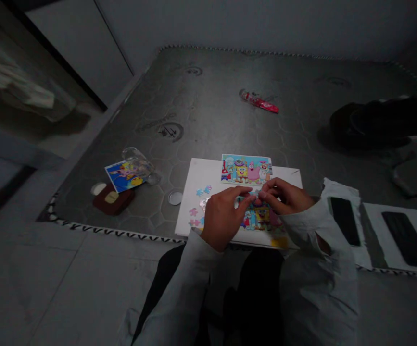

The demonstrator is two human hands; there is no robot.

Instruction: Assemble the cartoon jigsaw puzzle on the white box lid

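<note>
Near the white board's (208, 173) near edge lies a SpongeBob jigsaw puzzle (262, 215), partly covered. The left hand (226, 214) arches palm-down, the right hand (284, 196) angles in from the right edge; fingertips pinch narrow, whether on a piece I cannot tell.

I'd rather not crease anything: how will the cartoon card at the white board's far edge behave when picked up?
The cartoon card is probably light, as it looks thin. It may flex slightly, though it lies flat here. Its far edge extends past the white board, so it should lift easily there.
</note>
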